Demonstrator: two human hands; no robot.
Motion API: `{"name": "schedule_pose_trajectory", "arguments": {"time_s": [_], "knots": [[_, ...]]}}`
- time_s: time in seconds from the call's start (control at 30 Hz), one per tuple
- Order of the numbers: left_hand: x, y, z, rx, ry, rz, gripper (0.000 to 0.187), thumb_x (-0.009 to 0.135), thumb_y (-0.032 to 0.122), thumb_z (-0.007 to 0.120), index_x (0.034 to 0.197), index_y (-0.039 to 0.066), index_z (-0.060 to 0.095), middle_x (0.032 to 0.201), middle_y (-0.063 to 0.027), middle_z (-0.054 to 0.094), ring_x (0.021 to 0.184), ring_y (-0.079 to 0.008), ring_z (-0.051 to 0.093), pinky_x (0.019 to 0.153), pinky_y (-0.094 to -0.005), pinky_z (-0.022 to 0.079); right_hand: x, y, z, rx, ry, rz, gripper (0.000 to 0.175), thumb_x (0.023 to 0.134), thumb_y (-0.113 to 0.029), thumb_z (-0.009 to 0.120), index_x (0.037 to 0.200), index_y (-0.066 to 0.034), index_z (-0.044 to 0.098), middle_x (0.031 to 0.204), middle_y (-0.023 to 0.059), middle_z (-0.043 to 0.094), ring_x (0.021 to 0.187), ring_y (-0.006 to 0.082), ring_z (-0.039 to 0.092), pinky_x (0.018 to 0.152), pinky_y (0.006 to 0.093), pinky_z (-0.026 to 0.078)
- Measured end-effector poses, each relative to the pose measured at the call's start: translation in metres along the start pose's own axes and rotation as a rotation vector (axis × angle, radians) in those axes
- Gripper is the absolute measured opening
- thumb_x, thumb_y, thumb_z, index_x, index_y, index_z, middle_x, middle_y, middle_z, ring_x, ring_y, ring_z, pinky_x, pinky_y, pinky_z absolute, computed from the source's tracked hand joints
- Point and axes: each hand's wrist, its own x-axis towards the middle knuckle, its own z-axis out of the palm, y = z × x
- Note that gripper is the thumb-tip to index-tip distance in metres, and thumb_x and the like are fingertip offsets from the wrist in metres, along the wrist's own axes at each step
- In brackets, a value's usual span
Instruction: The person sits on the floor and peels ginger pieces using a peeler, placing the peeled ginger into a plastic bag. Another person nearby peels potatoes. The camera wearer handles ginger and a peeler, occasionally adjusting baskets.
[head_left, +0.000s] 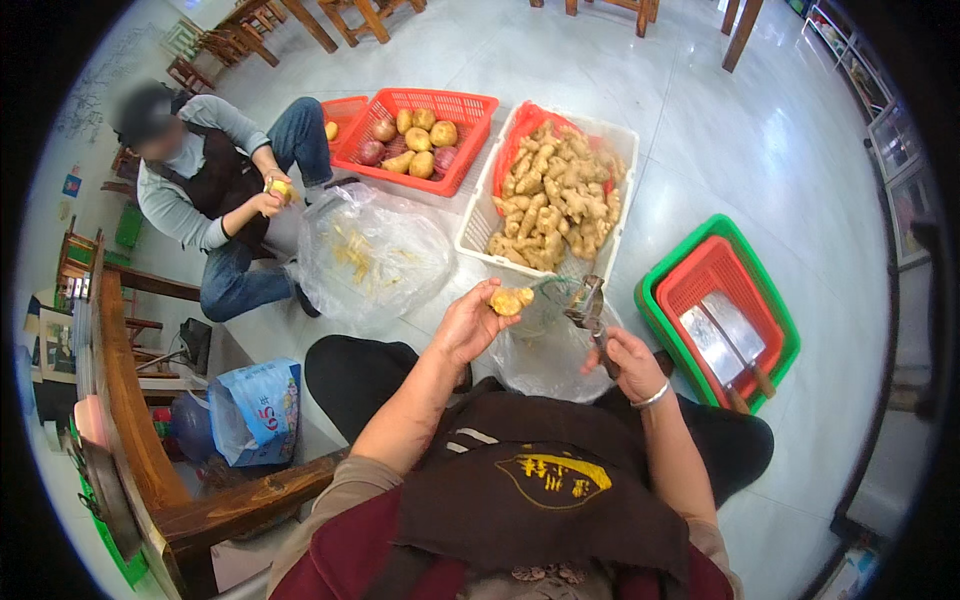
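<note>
Between the thumb and fingers of my left hand (474, 321) is a piece of ginger root (511, 301), its yellow flesh bared on the side I see. My right hand (631, 361) grips the handle of a metal peeler (587, 306), whose head points up and away from me, apart from the ginger. Below both hands a clear plastic bag (541, 361) lies spread on the floor between my knees. Just beyond stands a white plastic crate (480, 244) heaped with unpeeled ginger (559, 195), some of it on red netting.
Nested green (651, 300) and red baskets (724, 259) at right hold two broad-bladed knives (724, 337). A red basket (474, 112) holds potatoes and onions. At left a seated co-worker (217, 180) holds a yellow, peeled-looking piece over a clear bag (420, 247) with peelings. A wooden frame (247, 499) borders my left.
</note>
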Motion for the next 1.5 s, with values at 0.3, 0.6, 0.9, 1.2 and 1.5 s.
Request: {"name": "schedule_pose_trajectory", "arguments": {"time_s": [0.3,0.6,0.9,1.2,1.5], "knots": [[-0.010,-0.020,0.018,0.436,0.108,0.057,0.021,0.092,0.020,0.056,0.103,0.004,0.051,0.096,-0.0079,0.060,0.088,-0.0174,0.062,0.075,-0.0297,0.053,0.008,-0.004,0.007,-0.822,0.160,0.014,0.033,0.091,-0.037,0.052,0.084,-0.0046,0.057,0.068,0.0080,0.059,0.064,0.0196,0.058,0.057,0.0332,0.042],[-0.013,0.006,0.009,0.514,0.053,0.237,0.020,0.093,0.019,0.056,0.107,0.005,0.053,0.098,-0.0054,0.060,0.087,-0.0111,0.058,0.079,-0.0256,0.048,0.000,-0.013,-0.017,-1.290,0.358,-0.078,0.039,0.082,-0.044,0.059,0.067,-0.0076,0.059,0.057,0.0135,0.055,0.057,0.0340,0.056,0.051,0.0421,0.042],[-0.026,0.006,0.008,0.641,-0.095,0.080,0.025,0.093,0.024,0.055,0.108,0.004,0.053,0.096,-0.0036,0.060,0.087,-0.0114,0.058,0.078,-0.0261,0.049,0.006,-0.018,-0.017,-1.574,0.232,-0.221,0.038,0.077,-0.042,0.065,0.060,-0.0080,0.061,0.056,0.0130,0.056,0.054,0.0339,0.056,0.049,0.0398,0.042],[-0.020,-0.002,0.011,0.547,-0.072,0.067,0.036,0.095,0.037,0.047,0.106,0.003,0.051,0.089,-0.0090,0.061,0.075,-0.0162,0.061,0.067,-0.0298,0.052,0.013,-0.012,-0.005,-1.412,0.278,-0.331,0.042,0.078,-0.045,0.062,0.059,-0.0076,0.057,0.053,0.0117,0.053,0.052,0.0336,0.054,0.047,0.0409,0.039],[-0.011,-0.001,0.009,0.244,0.031,-0.036,0.051,0.097,0.046,0.033,0.104,-0.001,0.053,0.087,-0.0129,0.062,0.063,-0.0172,0.058,0.058,-0.0304,0.051,0.006,-0.020,-0.005,-1.387,0.433,-0.282,0.041,0.079,-0.044,0.062,0.061,-0.0070,0.058,0.054,0.0137,0.053,0.053,0.0341,0.054,0.048,0.0400,0.040]]}}
